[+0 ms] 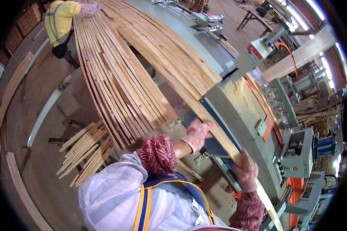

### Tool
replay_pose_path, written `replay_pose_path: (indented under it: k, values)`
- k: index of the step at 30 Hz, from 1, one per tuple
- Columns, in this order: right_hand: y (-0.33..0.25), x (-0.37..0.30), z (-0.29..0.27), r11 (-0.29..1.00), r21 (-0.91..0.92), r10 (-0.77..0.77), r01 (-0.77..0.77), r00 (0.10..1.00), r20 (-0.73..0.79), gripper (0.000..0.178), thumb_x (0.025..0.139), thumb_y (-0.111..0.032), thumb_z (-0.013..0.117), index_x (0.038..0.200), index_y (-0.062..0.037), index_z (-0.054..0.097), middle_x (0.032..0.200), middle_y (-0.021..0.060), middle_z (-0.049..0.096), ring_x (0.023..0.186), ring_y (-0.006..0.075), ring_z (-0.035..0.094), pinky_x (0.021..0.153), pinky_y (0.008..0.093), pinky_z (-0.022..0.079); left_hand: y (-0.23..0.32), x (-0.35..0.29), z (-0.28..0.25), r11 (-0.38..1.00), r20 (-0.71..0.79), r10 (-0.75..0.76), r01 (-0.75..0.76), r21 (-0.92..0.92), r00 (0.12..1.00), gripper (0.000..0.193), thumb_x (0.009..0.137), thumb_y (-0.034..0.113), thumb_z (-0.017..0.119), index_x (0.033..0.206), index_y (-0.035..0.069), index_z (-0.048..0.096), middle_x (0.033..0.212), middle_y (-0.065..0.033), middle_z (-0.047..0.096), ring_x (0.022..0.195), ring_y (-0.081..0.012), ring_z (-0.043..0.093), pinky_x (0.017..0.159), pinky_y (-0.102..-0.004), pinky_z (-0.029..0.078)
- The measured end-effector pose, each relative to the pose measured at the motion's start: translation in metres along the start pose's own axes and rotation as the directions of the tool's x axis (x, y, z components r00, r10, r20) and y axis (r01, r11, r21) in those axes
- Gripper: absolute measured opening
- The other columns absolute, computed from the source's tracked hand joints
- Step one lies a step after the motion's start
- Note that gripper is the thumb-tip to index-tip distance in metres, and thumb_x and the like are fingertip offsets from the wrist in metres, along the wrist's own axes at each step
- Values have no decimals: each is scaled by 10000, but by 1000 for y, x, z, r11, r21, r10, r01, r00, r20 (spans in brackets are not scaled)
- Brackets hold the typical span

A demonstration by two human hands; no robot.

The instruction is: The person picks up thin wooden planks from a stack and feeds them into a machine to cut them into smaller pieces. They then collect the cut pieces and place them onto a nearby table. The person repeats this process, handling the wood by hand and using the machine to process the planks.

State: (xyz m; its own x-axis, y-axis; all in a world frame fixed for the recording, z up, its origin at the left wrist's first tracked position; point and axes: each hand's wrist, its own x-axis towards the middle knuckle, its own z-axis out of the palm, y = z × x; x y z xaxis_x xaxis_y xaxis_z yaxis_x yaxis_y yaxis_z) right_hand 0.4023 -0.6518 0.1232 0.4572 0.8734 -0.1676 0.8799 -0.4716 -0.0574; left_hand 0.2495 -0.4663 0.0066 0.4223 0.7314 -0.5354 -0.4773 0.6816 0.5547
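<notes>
A long, narrow wooden board (223, 137) runs diagonally along the near edge of the grey woodworking machine (254, 156). My left hand (196, 135), in a pinkish-white work glove, is closed on the board's near side. Farther right, my gloved right hand (246, 170) wraps over the same board, which carries on past it toward the lower right. The undersides of both hands are hidden. Beyond the board, several wider planks (181, 67) lie side by side on the machine's pale table (173, 18).
Many long wooden strips (121, 88) lie in a wide layer to the left, with shorter sticks (86, 152) below them. A co-worker in a yellow top (61, 21) stands at their far end. Sawdust (239, 96) covers the machine bed beside rollers and a ribbed hose (300, 54).
</notes>
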Motion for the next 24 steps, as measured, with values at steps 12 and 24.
replay_pose_path:
  k: [12, 24]
  values:
    - [341, -208, 115, 935, -121, 328, -333, 943, -62, 332, 720, -140, 616, 1050, -145, 655, 931, 127, 683, 921, 312, 654, 790, 413, 511, -57, 8, 20, 961, -2, 86, -83, -264, 996, 243, 946, 265, 597, 1050, 63, 510, 900, -139, 614, 818, -319, 614, 785, -475, 539]
    - [335, -292, 110, 980, 47, 197, -191, 963, -186, 405, 691, -73, 640, 1086, -161, 659, 863, 51, 659, 809, 280, 636, 719, 425, 520, -205, -94, 67, 994, 224, -108, 113, -9, 969, 248, 891, 232, 655, 1055, 63, 577, 984, -109, 628, 954, -261, 603, 906, -464, 480]
